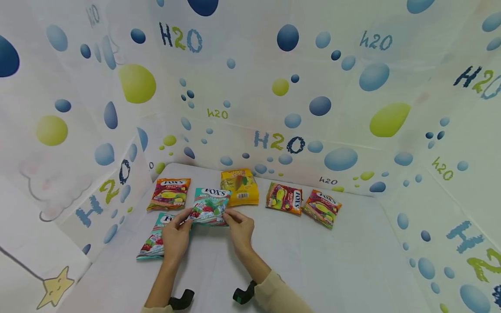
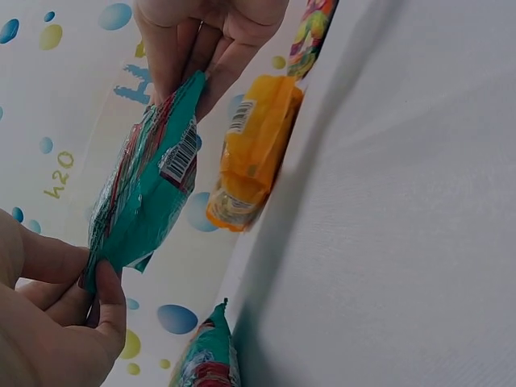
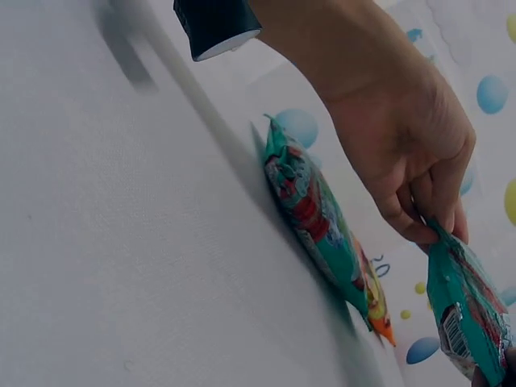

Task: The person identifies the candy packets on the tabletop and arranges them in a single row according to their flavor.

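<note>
A teal candy bag (image 1: pixel 211 205) marked FOX'S is held up off the white table between both hands. My left hand (image 1: pixel 176 237) pinches its left edge, and my right hand (image 1: pixel 240 230) pinches the right edge. In the left wrist view the bag (image 2: pixel 149 189) hangs tilted, with its barcode side showing. Below and left of it lies a second teal candy bag (image 1: pixel 156 239), partly hidden behind my left hand. Behind the held bag sits a yellow bag (image 1: pixel 244 191), its left part overlapped by it.
An orange-red FOX'S bag (image 1: pixel 169 194) lies at the back left of the white table (image 1: pixel 313 269). Toward the right are two more such bags, one turned sideways (image 1: pixel 284 198) and one tilted (image 1: pixel 322 208). Patterned cloth walls (image 1: pixel 250 87) stand behind and at the sides.
</note>
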Motion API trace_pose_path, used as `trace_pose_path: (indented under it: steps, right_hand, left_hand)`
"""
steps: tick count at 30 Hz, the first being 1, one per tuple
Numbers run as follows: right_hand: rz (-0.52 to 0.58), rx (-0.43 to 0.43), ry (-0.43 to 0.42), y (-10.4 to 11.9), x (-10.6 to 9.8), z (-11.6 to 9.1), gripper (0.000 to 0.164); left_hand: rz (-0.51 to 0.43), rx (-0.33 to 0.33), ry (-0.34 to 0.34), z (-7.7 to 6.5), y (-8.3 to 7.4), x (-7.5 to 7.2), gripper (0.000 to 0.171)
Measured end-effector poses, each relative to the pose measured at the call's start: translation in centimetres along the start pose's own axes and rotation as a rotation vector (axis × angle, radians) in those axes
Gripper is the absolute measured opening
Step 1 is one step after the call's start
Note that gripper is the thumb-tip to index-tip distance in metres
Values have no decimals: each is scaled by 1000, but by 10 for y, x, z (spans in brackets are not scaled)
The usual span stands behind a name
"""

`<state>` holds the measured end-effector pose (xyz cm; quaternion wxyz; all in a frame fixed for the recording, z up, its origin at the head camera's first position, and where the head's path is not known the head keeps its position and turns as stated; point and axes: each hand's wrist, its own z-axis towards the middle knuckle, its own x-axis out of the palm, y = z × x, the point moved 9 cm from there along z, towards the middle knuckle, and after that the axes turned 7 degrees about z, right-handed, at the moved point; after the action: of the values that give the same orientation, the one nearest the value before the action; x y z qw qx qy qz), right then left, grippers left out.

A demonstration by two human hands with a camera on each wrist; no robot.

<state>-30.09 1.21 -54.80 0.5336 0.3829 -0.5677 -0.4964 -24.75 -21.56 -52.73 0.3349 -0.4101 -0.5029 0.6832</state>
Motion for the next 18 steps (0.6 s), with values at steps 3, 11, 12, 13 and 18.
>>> trace_pose_path:
  steps: [3,11,12,13,18]
  right_hand:
    - [-1,7,-8,-2,-2,-2,9]
    - [-10,24,-41,-4,-6,-9,9]
    - [-13,29,-44,-5,-6,-10,8]
    - [-15,34,-48,-5,-6,-11,8]
    - [-32,64,-67,-8,-8,-15,7]
  left_hand:
    - [-3,3,5,-2,1,0,34]
    - [-21,-2,14,-8,2,-2,34]
    - [-21,-4,15,-9,2,-2,34]
    - [-18,-4,16,-11,1,-2,34]
    - [-25,2,13,-14,2,-3,34]
